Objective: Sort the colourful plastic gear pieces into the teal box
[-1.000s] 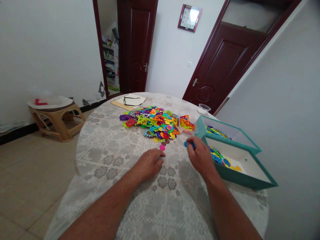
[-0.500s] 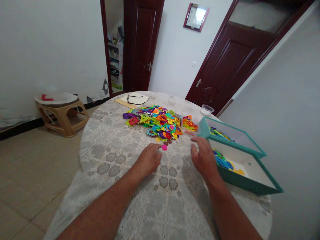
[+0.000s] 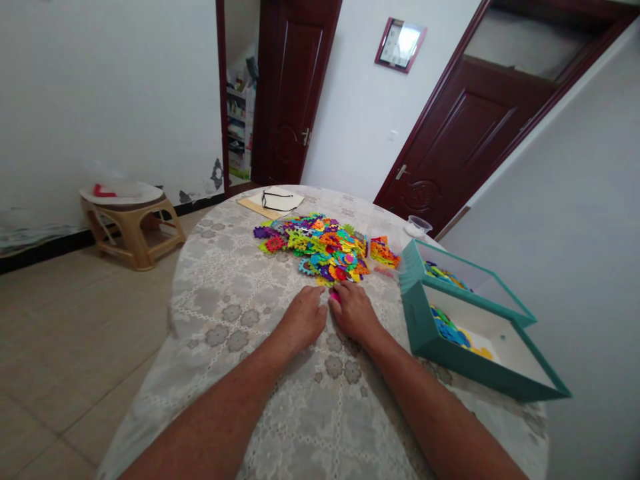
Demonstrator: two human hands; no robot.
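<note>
A small pink gear-shaped piece (image 3: 335, 296) lies at the near edge of a heap of colourful plastic gear pieces (image 3: 325, 243). My right hand (image 3: 354, 312) is on the pink piece, with thumb and fingers around it and covering part of it. Just to its left, my left hand (image 3: 303, 315) rests low over the tablecloth, thumb and forefinger apart and nothing visible between them. Its other fingers are curled under and hidden.
On the right stand two teal boxes (image 3: 415, 320) side by side, with coloured pieces inside. A clear plastic container (image 3: 395, 233) holds orange pieces beside the heap. Glasses (image 3: 277, 201) lie on paper at the back of the round table (image 3: 210, 267). A stool (image 3: 135, 233) stands at left.
My right hand has moved left from beside the boxes onto the pink piece. My left hand has stayed nearly in place. The view has shifted slightly.
</note>
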